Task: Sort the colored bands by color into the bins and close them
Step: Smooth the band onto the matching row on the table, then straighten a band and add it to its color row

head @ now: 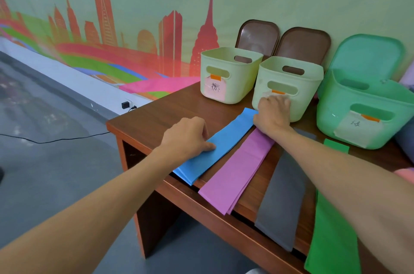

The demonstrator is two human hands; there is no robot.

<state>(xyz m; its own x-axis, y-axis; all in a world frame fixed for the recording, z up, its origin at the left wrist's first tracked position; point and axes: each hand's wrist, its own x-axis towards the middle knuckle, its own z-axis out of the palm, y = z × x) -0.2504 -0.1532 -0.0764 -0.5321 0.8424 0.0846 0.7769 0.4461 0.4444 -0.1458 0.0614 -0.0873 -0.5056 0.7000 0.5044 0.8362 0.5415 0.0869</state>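
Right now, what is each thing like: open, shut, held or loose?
Left cream bin: open, left brown lid propped behind.
Middle cream bin: open, right brown lid propped behind.
Green bin: open, green lid up.
Blue band: flat on the table, gripped by left hand and right hand.
Pink band: flat, not held.
Grey band: flat, not held.
Green band: flat, not held.

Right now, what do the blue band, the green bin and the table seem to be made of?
Blue band: probably thin rubber or latex, matte. It lies flat and limp, in thin layers.
Green bin: moulded plastic, smooth and slightly glossy, with rounded corners and cut-out handles.
Table: reddish-brown wood or wood-look laminate with a soft sheen. Faint grain shows, but I cannot tell which it is.
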